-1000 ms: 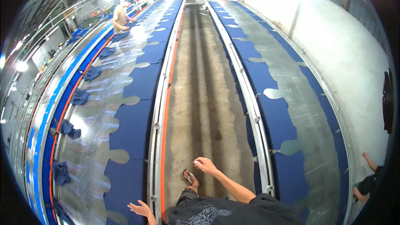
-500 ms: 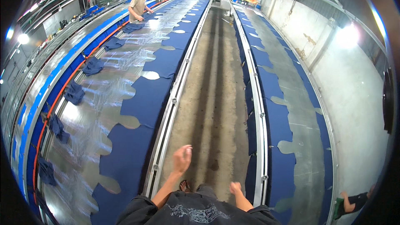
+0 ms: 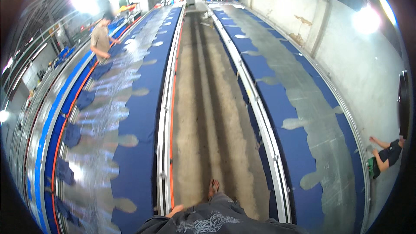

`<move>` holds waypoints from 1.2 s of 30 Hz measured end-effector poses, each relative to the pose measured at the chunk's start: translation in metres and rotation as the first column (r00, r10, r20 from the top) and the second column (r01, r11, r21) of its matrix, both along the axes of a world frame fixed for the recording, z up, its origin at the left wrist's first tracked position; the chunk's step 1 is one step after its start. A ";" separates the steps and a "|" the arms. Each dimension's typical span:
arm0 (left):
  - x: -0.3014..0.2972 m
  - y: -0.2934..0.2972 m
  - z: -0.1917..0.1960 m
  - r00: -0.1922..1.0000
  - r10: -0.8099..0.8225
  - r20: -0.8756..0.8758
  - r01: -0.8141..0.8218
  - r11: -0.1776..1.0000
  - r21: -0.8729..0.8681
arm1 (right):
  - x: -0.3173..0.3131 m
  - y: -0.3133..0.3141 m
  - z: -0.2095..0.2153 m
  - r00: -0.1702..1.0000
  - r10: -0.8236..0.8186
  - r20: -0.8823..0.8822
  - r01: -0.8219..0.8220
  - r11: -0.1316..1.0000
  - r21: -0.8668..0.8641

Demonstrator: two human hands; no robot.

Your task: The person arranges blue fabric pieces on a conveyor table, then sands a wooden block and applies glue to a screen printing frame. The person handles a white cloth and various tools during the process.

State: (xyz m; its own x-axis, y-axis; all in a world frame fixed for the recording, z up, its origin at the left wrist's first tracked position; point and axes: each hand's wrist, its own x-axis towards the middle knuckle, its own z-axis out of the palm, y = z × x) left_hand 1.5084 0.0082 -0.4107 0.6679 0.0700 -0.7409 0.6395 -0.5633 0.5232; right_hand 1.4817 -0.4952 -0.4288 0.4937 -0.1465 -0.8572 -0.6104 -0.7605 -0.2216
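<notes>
– Blue cloth (image 3: 138, 147), where did it lie?
– Spread flat along the long table to the left of the left hand (image 3: 175, 210), across the metal rail (image 3: 164, 147). It ran far ahead of the hand. Shiny plastic pieces (image 3: 99, 121) lay on it further left.
– Was the hand on it?
– No. It hung beside the rail, close to the cloth's near edge but apart from it. It showed too small to tell whether the fingers were spread or curled. The right hand was out of view.
– How would the cloth handle?
– My guess was soft and limp, light in one layer, and dragging over that length. It would fold and wrinkle rather than slide.
– Where to take hold?
– Probably at the edge nearest the hand, pinched along the rail side, not in the middle.
– Anyone else about?
– One person (image 3: 100, 39) stood far ahead on the left. Another person (image 3: 385, 154) was low on the right.
</notes>
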 end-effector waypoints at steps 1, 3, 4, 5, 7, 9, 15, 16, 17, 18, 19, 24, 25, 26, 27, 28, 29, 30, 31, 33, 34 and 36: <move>0.022 0.021 0.016 0.949 0.233 -0.213 -0.233 0.972 0.023 | 0.034 0.017 -0.010 0.999 0.042 0.033 -0.043 0.998 0.040; 0.063 0.047 0.025 0.842 0.455 -0.290 -0.470 0.883 0.021 | 0.120 0.031 -0.027 0.943 0.260 0.209 -0.268 0.963 0.013; 0.105 0.055 0.036 0.838 0.475 -0.268 -0.488 0.873 0.023 | 0.163 0.044 -0.044 0.896 0.269 0.354 -0.280 0.960 -0.021; 0.119 0.063 0.036 0.812 0.526 -0.253 -0.544 0.839 0.000 | 0.230 0.066 -0.045 0.836 0.300 0.460 -0.299 0.951 -0.077; 0.182 0.058 0.033 0.804 0.544 -0.241 -0.570 0.820 -0.051 | 0.394 0.087 -0.006 0.831 0.146 0.536 -0.134 0.989 -0.062; 0.236 0.052 0.027 0.796 0.558 -0.234 -0.590 0.802 -0.096 | 0.537 0.120 0.047 0.704 -0.037 0.709 -0.067 0.991 0.118; 0.386 0.062 -0.008 0.780 0.558 -0.282 -0.614 0.768 -0.179 | 0.797 0.221 0.166 0.557 -0.128 0.821 -0.154 0.955 0.254; 0.412 0.071 -0.012 0.778 0.560 -0.286 -0.617 0.766 -0.177 | 0.815 0.236 0.169 0.568 -0.122 0.814 -0.163 0.953 0.257; 0.443 0.076 -0.013 0.791 0.535 -0.298 -0.598 0.779 -0.187 | 0.825 0.231 0.157 0.579 -0.048 0.814 -0.204 0.958 0.202; 0.483 0.080 -0.012 0.804 0.509 -0.308 -0.577 0.794 -0.193 | 0.833 0.215 0.137 0.572 0.023 0.820 -0.237 0.962 0.139; 0.521 0.081 -0.015 0.821 0.476 -0.316 -0.550 0.807 -0.215 | 0.834 0.194 0.112 0.637 0.108 0.763 -0.216 0.975 0.043; 0.714 0.131 0.006 0.876 0.441 -0.196 -0.479 0.841 -0.250 | 0.766 0.151 0.027 0.876 0.306 0.373 -0.265 0.951 -0.159; 0.742 0.147 0.004 0.923 0.332 -0.192 -0.378 0.874 -0.306 | 0.741 0.139 0.008 0.981 0.173 0.093 -0.159 0.977 -0.139; 0.783 0.167 0.009 0.938 0.315 -0.142 -0.342 0.906 -0.249 | 0.715 0.136 0.006 0.834 0.476 0.277 -0.463 0.879 -0.115; 0.828 0.179 0.010 0.951 0.298 -0.085 -0.310 0.929 -0.203 | 0.706 0.134 0.011 0.912 0.366 0.188 -0.356 0.931 -0.085; 0.873 0.183 0.018 0.947 0.315 -0.069 -0.322 0.925 -0.203 | 0.699 0.132 0.019 0.979 0.189 0.074 -0.183 0.980 -0.073; 0.920 0.187 0.029 0.946 0.320 -0.054 -0.324 0.924 -0.203 | 0.689 0.137 0.024 1.000 0.018 0.002 -0.018 0.997 -0.078; 0.960 0.190 0.031 0.932 0.362 -0.037 -0.361 0.908 -0.211 | 0.698 0.140 0.028 0.997 -0.078 -0.027 0.076 0.994 -0.084; 0.997 0.190 0.032 0.922 0.383 -0.058 -0.387 0.901 -0.199 | 0.708 0.149 0.031 0.989 -0.143 -0.046 0.139 0.987 -0.085; 1.060 0.191 0.025 0.886 0.450 -0.110 -0.463 0.870 -0.170 | 0.745 0.162 0.036 0.973 -0.221 -0.060 0.216 0.973 -0.087; 1.084 0.191 0.022 0.894 0.439 -0.092 -0.449 0.876 -0.177 | 0.775 0.169 0.033 0.972 -0.230 -0.051 0.226 0.971 -0.078; 1.120 0.195 0.006 0.906 0.358 -0.227 -0.416 0.852 -0.319 | 0.847 0.181 0.029 0.980 -0.201 -0.007 0.200 0.979 -0.048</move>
State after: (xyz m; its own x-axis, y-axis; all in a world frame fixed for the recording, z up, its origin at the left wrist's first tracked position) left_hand 2.6280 0.2028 -0.4043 0.5169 0.0146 -0.8559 0.8553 -0.0504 0.5157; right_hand 2.3287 -0.3146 -0.4000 0.4405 -0.2817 -0.8524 -0.7537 -0.6319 -0.1807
